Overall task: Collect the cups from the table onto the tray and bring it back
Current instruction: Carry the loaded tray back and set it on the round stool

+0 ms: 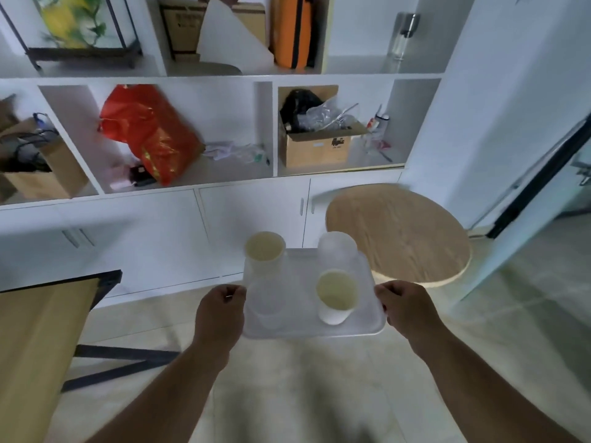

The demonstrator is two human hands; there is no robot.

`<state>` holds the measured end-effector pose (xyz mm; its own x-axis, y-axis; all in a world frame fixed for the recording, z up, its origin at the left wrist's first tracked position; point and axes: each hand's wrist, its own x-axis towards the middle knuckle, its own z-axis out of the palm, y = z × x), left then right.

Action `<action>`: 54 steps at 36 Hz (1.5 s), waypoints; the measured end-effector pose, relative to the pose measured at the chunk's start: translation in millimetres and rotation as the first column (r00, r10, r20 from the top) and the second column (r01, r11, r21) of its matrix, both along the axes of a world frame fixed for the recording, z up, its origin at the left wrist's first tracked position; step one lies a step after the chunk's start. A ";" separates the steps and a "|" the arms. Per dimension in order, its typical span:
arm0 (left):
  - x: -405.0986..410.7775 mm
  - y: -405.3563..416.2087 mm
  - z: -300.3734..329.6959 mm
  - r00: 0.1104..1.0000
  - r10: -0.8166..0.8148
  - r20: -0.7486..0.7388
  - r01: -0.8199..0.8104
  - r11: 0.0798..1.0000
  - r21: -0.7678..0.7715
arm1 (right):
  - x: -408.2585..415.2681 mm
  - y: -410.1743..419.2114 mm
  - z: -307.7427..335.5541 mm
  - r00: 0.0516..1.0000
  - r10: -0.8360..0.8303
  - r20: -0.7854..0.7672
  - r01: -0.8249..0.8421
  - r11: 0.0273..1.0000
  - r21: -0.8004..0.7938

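I hold a white rectangular tray (pixel 300 330) level in the air above the floor. My left hand (pixel 219 310) grips its left edge and my right hand (pixel 407 310) grips its right edge. Several cups stand upright on it: a paper cup (pixel 264 252) at the far left, a clear plastic cup (pixel 338 251) at the far right, a paper cup (pixel 336 297) at the near right, and a clear cup (pixel 265 303) at the near left, faint against the tray.
A round wooden table (pixel 399 235) stands just beyond the tray to the right. A wooden table with black legs (pixel 41 330) is at the left. White shelves and cabinets (pixel 256 212) with boxes and bags fill the back. A glass door (pixel 543 187) is at the right.
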<state>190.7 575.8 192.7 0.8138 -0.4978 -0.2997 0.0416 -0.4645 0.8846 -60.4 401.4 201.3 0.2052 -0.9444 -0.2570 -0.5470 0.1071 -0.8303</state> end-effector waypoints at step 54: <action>-179.7 -412.6 -44.1 0.996 0.062 -0.067 -0.061 0.998 0.019 | -168.4 -428.0 -21.6 0.993 0.104 -0.050 -0.101 0.993 0.063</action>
<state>11.0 163.2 148.6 0.8203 -0.4419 -0.3630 0.1298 -0.4743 0.8707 -228.8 -26.6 179.7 0.2846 -0.9014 -0.3262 -0.6009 0.0974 -0.7934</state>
